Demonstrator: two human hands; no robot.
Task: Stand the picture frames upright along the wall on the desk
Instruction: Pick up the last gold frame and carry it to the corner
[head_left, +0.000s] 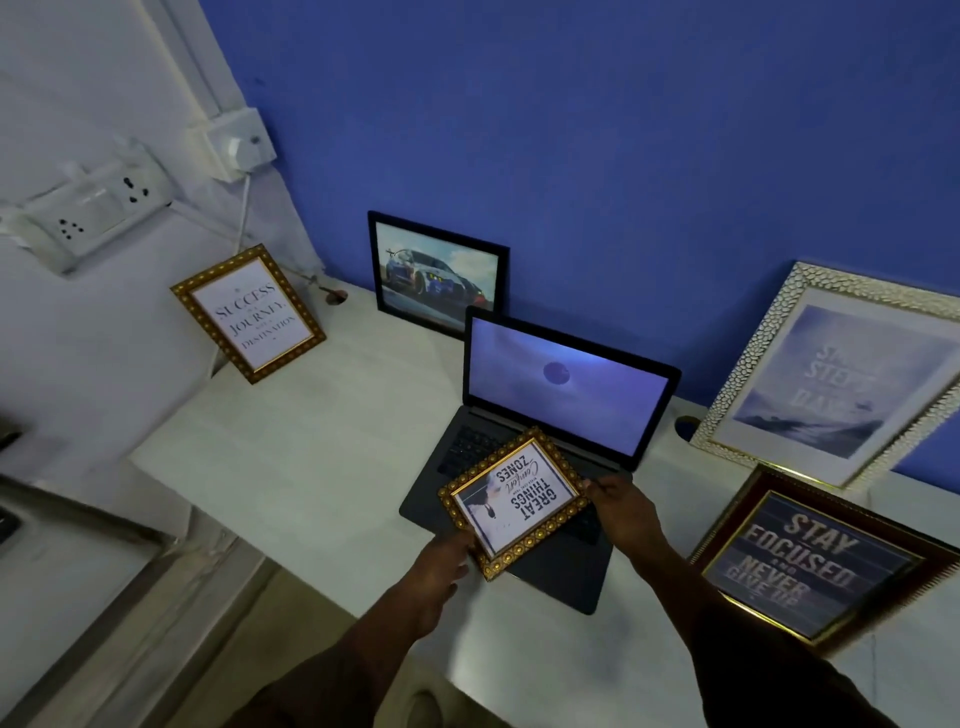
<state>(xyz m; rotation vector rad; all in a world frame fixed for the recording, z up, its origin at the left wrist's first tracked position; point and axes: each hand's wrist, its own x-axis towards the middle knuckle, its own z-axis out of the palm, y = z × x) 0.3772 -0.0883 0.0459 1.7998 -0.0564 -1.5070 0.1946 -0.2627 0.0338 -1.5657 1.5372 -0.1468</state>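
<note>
Near the lower middle of the picture, both hands held a small gold ornate picture frame (514, 503) with the words "GREAT THINGS" printed upside down to the viewer. The left hand (441, 564) gripped its lower left edge, fingers closed on it, and the right hand (621, 506) pinched its right corner. This frame was over the keyboard of an open dark grey laptop (545, 415), tilted; whether it touched the laptop I could not tell.

The laptop stood on a white desk (311, 441). At the left, a gold frame with the text "SUCCESS" (248, 313) leaned upright against the white side wall. In the upper middle, a black frame with a car picture (436, 273) stood against the blue wall (623, 130). At the right, a large white textured frame (836, 374) leaned on the blue wall, and below it a dark red frame reading "STAY FOCUSED" (810, 564) was tilted on the desk.
</note>
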